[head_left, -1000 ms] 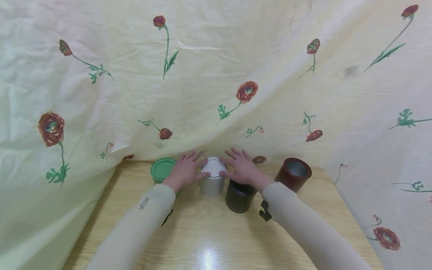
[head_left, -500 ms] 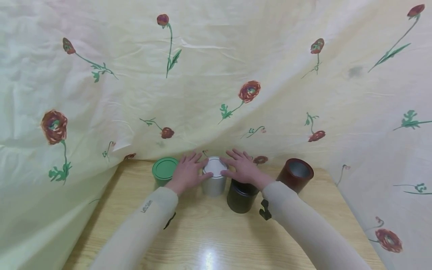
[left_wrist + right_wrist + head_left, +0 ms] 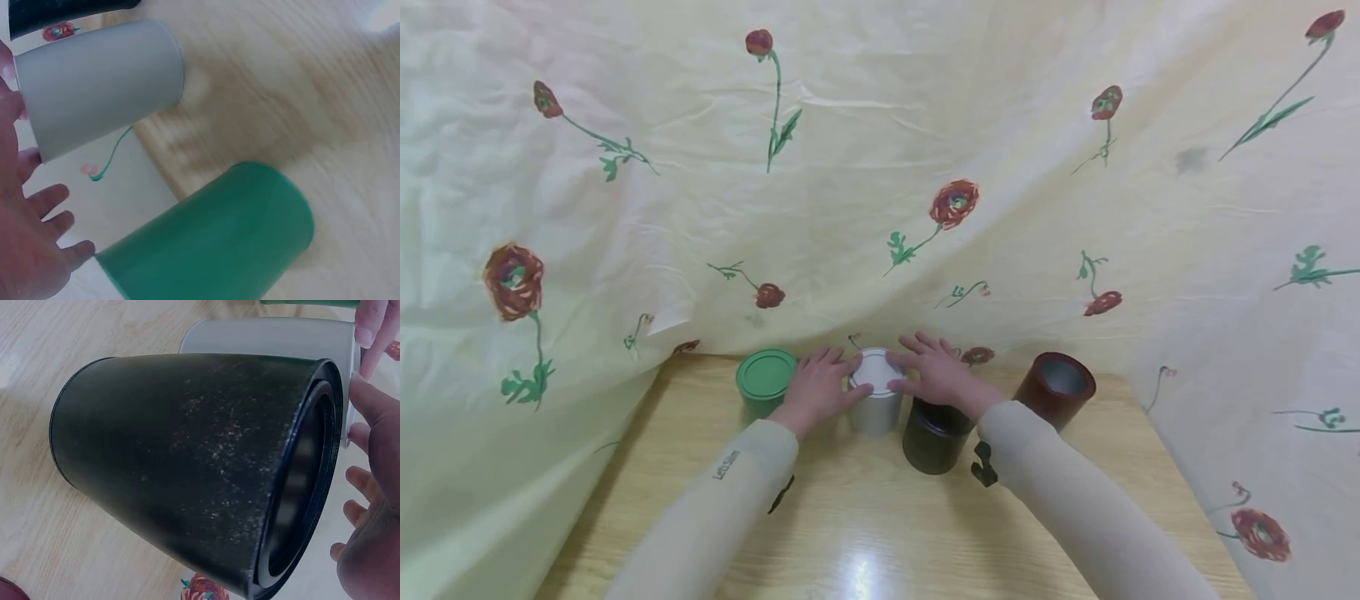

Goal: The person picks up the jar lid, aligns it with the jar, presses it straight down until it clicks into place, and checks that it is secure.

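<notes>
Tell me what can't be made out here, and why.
- Rear rim of the black can: head view, behind the right hand.
- Inside of the grey can: head view, covered by its top.
- Full rim of the green can: left wrist view, cut by the bottom edge.
- Most of the red can: right wrist view, cut off at the corner.

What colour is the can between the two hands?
The can is light grey; the left wrist view shows it best.

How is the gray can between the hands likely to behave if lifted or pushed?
The gray can is probably stiff: its wall runs straight, with no dents showing. That smooth surface might be somewhat slippery. It stands upright, so a low push would likely slide it; on its side, its round wall could roll.
</notes>
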A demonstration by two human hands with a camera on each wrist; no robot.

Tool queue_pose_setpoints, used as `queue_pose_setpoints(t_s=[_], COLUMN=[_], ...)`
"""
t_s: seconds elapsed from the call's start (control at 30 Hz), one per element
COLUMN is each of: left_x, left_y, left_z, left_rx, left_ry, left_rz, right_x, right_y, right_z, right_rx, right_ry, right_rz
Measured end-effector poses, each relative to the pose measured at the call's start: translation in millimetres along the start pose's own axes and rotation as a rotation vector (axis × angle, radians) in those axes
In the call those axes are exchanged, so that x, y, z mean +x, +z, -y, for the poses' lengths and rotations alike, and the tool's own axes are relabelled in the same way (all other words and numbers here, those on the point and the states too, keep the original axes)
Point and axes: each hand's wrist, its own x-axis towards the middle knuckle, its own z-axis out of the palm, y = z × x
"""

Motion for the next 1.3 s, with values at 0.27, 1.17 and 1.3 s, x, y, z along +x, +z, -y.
queue_pose_setpoints(t_s=[0.27,1.17,1.3], left_x=[-0.3,-7.5,-6.0], left_y=[-4.3,-11.9,-13.3], left_z=[-5.9,-16.5,-18.4], left_rx=[0.033,0.128,0.145], left_ry=[-0.043,-0.077,-0.054], left_rz=[0.041,0.053,0.029], right_x=[0.4,2.3,2.3], right_y=[-1.7,-0.7,1.4], right_z=[7.4,6.2,-0.5], right_rx=[-0.044,-0.106,-0.133], right_ry=[0.007,0.008,-0.006], right_rz=[0.016,-0.002,-0.047])
